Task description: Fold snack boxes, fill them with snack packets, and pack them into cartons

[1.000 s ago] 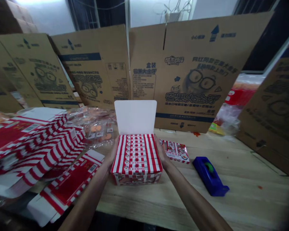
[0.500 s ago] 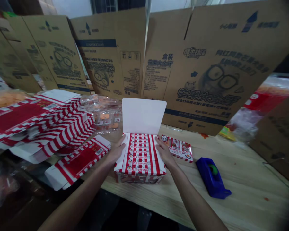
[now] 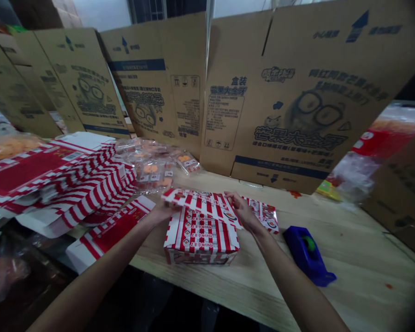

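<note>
A red-and-white striped carton [image 3: 200,257] stands on the table in front of me, with a row of printed packets [image 3: 199,233] showing at its top. Its striped lid [image 3: 202,203] is tilted down over the back part of that row. My left hand [image 3: 164,211] is closed at the lid's left edge, its fingertips partly hidden. At the right edge, my right hand [image 3: 242,210] pinches the lid between thumb and fingers. Behind the right hand lies a small printed box [image 3: 268,216], partly covered by it.
A blue tape dispenser [image 3: 307,256] sits to the right. On the left are a stack of flattened striped cartons [image 3: 79,189] and a single flat carton [image 3: 114,235]. Clear packets of orange pieces [image 3: 152,170] lie behind. Tall cardboard boxes [image 3: 280,106] line the back.
The lid stood upright with its white inside towards me; it has swung forward and down. Both hands have moved from the carton's sides to the lid's edges.
</note>
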{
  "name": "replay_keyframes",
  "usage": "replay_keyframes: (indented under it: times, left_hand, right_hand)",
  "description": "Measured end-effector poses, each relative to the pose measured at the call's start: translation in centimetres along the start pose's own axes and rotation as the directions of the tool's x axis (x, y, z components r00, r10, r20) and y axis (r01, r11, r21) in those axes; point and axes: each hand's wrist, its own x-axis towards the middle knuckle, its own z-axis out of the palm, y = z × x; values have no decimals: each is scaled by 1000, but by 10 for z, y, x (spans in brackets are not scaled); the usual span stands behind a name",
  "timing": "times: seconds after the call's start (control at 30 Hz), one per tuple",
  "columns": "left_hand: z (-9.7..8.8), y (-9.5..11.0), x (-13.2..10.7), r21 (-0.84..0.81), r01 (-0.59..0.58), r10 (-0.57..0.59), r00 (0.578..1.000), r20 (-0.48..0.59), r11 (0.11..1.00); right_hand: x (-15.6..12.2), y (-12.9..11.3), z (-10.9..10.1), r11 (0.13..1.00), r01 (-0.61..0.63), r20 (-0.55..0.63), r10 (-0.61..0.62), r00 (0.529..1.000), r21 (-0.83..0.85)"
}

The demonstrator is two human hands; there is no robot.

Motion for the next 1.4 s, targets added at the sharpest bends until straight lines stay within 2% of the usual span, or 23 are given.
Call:
replay_keyframes:
  times: [0.13, 0.23, 0.3, 0.37, 0.43, 0.47, 0.5, 0.57, 0.63, 0.7, 0.87, 1.07, 1.2, 1.4]
  left_hand:
    - [-15, -1, -2, 139, -13, 1, 996, 90, 990]
    - [-28, 8, -1, 216, -20, -15, 987, 159, 976]
    - [-28, 19, -3, 318, -51, -19, 977, 212, 947]
    - [-19, 32, -8, 560, -110, -37, 969, 245, 821]
    - [-4, 44, -18, 791, -184, -68, 960, 273, 583]
    - [4, 49, -24, 853, -227, -66, 955, 291, 470]
    - [13, 52, -31, 876, -278, -53, 945, 323, 394]
    - [27, 56, -46, 869, -399, -2, 908, 418, 293]
    - [36, 54, -59, 850, -476, 48, 877, 478, 228]
    - [36, 49, -70, 831, -510, 61, 858, 510, 221]
    - [22, 39, -76, 790, -534, 6, 830, 558, 300]
    - [22, 38, -75, 794, -542, 30, 831, 556, 275]
    - [27, 42, -83, 801, -545, 40, 832, 554, 247]
    - [33, 47, -99, 840, -504, 66, 863, 502, 202]
  right_hand:
    - [-3, 0, -12, 999, -37, 41, 37, 998, 1]
    - [-3, -4, -23, 988, -42, 105, 58, 993, -151]
    - [-4, -12, -25, 945, -15, 145, 66, 987, -327]
    - [-7, -24, -19, 841, 37, 168, 65, 984, -540]
    - [-14, -40, -8, 700, 110, 176, 22, 984, -706]
    - [-19, -49, 0, 641, 161, 194, -20, 981, -751]
    - [-25, -57, 7, 599, 221, 233, -59, 971, -770]
    - [-38, -72, 19, 573, 341, 359, -87, 929, -745]
    - [-51, -81, 26, 599, 410, 499, -19, 866, -688]
    - [-62, -86, 27, 629, 403, 566, 73, 821, -665]
    - [-73, -85, 25, 629, 364, 566, 149, 811, -687]
    - [-78, -83, 27, 579, 410, 569, 116, 814, -705]
    - [-84, -80, 29, 548, 435, 554, 64, 830, -714]
    - [-90, -74, 33, 537, 435, 523, 12, 852, -722]
